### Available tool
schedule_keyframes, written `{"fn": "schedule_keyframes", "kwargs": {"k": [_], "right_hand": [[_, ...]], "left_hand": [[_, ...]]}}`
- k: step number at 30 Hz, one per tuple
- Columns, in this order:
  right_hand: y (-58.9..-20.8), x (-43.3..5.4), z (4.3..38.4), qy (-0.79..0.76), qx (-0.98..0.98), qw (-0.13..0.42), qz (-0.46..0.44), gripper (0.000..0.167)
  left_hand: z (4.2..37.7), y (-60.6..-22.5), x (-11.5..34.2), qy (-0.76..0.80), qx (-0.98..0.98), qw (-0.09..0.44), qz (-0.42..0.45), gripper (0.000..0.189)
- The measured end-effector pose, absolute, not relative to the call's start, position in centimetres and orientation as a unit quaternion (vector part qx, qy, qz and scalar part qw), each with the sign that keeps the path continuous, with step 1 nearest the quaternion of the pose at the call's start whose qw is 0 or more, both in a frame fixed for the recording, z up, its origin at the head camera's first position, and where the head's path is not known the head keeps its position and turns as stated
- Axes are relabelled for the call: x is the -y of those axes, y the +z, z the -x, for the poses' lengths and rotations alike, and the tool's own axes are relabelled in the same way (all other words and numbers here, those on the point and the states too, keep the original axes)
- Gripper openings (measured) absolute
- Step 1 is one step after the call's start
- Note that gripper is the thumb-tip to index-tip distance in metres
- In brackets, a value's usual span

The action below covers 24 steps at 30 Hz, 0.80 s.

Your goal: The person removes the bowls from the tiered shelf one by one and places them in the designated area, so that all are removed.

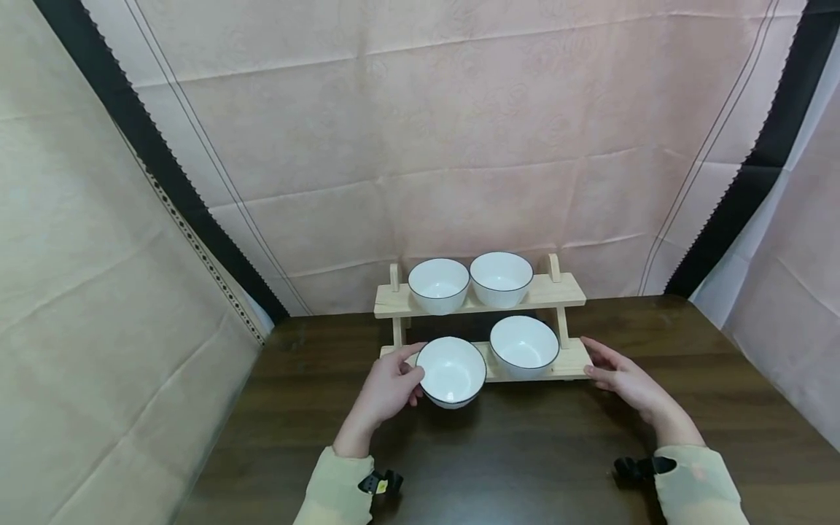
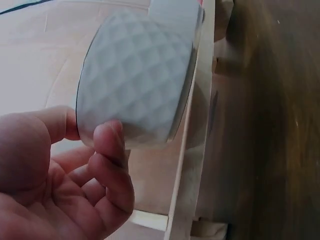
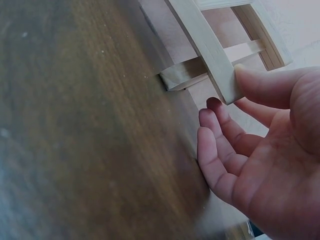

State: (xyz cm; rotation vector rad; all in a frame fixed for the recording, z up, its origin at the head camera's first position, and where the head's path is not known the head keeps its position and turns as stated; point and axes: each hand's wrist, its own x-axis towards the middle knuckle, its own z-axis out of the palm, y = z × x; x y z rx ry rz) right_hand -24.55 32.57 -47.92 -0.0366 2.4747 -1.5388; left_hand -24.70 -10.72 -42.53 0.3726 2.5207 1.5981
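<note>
A two-tier wooden rack stands on a dark wooden table. Two white bowls sit on its upper shelf and one white bowl sits on the lower shelf at the right. My left hand grips a fourth white bowl at the front left edge of the lower shelf. In the left wrist view, thumb and fingers wrap its quilted side. My right hand touches the right end of the lower shelf, with the thumb on the wood and the fingers relaxed.
Pink cloth hangs close behind the rack, and beige cloth walls the left side. The dark table stretches in front of the rack toward me. Small black clips sit at both wrists.
</note>
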Motion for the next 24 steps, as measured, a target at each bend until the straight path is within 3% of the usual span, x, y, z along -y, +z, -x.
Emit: {"fn": "schedule_keyframes", "kwargs": {"k": [24], "right_hand": [[-48.1,-32.6,24.7,-0.523,-0.845,0.104,0.029,0.069]], "left_hand": [[21.1,-44.4,2.9,0.479,-0.807,0.194,-0.285,0.046]]}}
